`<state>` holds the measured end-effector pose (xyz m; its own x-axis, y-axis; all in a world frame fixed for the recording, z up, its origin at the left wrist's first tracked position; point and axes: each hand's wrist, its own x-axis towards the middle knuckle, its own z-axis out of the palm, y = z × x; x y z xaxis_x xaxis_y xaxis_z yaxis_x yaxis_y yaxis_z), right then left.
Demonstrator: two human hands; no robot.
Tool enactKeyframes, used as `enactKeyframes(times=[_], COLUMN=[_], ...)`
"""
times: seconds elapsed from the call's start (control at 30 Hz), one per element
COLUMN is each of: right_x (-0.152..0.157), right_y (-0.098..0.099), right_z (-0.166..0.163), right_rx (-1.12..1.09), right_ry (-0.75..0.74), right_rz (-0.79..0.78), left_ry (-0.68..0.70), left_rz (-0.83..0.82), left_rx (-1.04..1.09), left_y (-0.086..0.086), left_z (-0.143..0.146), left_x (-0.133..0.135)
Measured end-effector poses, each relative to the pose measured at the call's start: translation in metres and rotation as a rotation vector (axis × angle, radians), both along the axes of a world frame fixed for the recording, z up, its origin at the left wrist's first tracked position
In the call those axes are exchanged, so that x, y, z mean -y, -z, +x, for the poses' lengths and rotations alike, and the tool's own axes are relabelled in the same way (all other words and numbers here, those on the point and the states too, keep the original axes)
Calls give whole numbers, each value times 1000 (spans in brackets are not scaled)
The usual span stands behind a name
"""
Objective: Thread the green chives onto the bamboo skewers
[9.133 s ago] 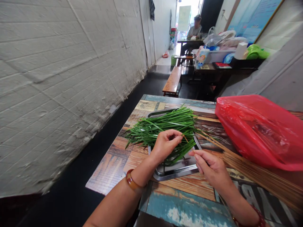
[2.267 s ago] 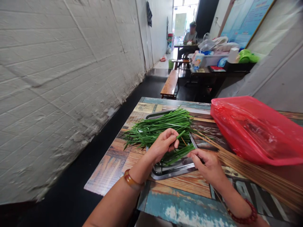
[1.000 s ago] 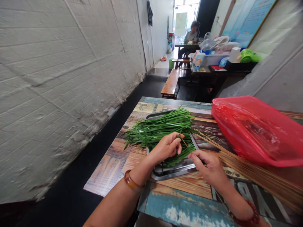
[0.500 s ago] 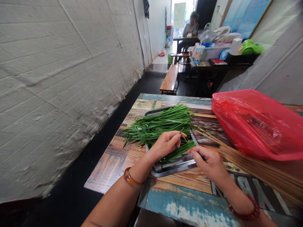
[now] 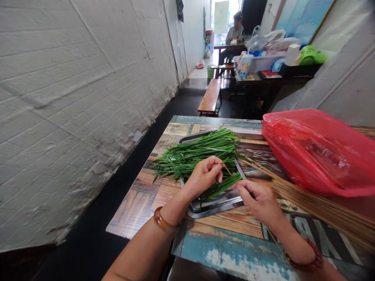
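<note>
A heap of green garlic chives (image 5: 202, 150) lies across a metal tray (image 5: 211, 210), its leafy ends over the left rim. My left hand (image 5: 207, 171) is above the tray, fingers pinched together with a bit of green at the tips. A thin bamboo skewer (image 5: 227, 170) slants down from there toward a smaller row of chives (image 5: 224, 185) at the tray's right side. My right hand (image 5: 258, 199) pinches at the right end of this row; a thin stick shows again below that wrist. How the chives sit on the skewer is partly hidden by my fingers.
Loose bamboo skewers (image 5: 316, 207) lie to the right, beside a red plastic bag (image 5: 316, 152). A wooden bench (image 5: 211, 95), a cluttered table (image 5: 263, 80) and a seated person (image 5: 235, 31) are farther back. A pale wall (image 5: 88, 97) runs along the left.
My left hand has risen slightly, and more of the skewer shows between its fingertips and the small row of chives. My right hand stays almost still.
</note>
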<state>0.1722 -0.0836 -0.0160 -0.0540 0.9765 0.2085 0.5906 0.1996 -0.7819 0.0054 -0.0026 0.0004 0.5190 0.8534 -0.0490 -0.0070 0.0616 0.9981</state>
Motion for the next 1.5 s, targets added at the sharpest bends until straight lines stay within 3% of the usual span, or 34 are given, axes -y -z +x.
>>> enactKeyframes(times=[0.2, 0.57, 0.77, 1.0, 1.17, 1.3, 1.5], right_x=[-1, -2, -2, -2, -4, -4, -4], right_y=[2, 5, 2, 11, 14, 13, 11], right_z=[0, 1, 1, 1, 2, 3, 3], right_rx=[5, -16, -44, -247, -359, -406, -367], right_ry=[3, 9, 6, -23, -22, 0, -10], right_rz=[-10, -23, -29, -195, -226, -227, -223], left_ry=[-27, -170, -158, -153, -3, 88, 87], left_rz=[93, 630, 710, 792, 849, 779, 428], left_rx=[-48, -367, -435, -422, -411, -330, -241], left_y=[6, 12, 15, 17, 17, 11, 1], left_z=[-1, -4, -6, -5, -4, -2, -2], left_x=[-2, 1, 1, 0, 2, 3, 4])
